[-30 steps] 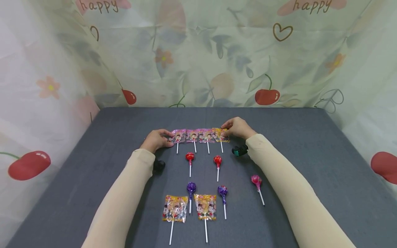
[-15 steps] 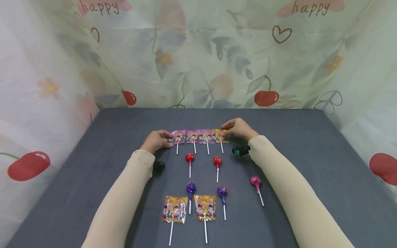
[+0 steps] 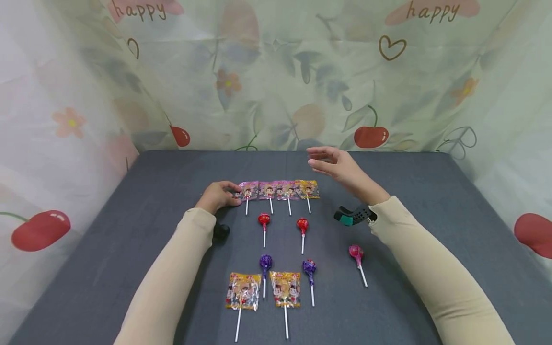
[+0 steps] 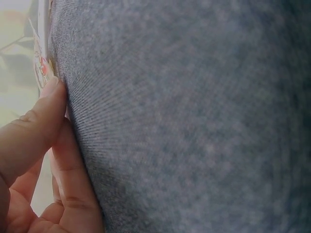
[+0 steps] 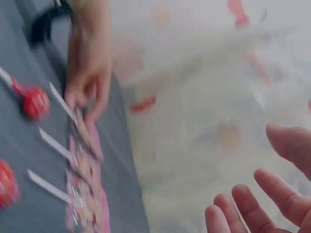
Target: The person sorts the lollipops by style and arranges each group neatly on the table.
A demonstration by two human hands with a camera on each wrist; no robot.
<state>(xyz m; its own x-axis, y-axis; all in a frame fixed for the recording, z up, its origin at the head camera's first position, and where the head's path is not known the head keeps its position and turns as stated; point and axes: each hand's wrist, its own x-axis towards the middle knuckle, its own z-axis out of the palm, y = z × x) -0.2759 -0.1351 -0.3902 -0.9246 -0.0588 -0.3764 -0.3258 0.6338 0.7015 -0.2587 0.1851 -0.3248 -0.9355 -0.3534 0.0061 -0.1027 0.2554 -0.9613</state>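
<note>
A row of flat-wrapped lollipops lies toward the back of the table in the head view, sticks pointing forward. My left hand is at the row's left end, thumb and fingers on the edge of the pink-wrapped lollipop. The left wrist view shows the thumb right at that wrapper. A yellow-wrapped lollipop forms the right end of the row, slightly overlapping its pink neighbour. My right hand is raised behind and right of it, fingers loosely spread and holding nothing; its fingers show in the right wrist view.
Two red lollipops lie before the row, with two purple lollipops closer in. Two yellow-wrapped lollipops are at the front, and a pink lollipop lies to the right. A patterned curtain rises behind the grey table.
My right hand has let go of the yellow-wrapped lollipop and lifted up and back, its arm swinging to the right. The left hand and the lollipops have stayed in place.
</note>
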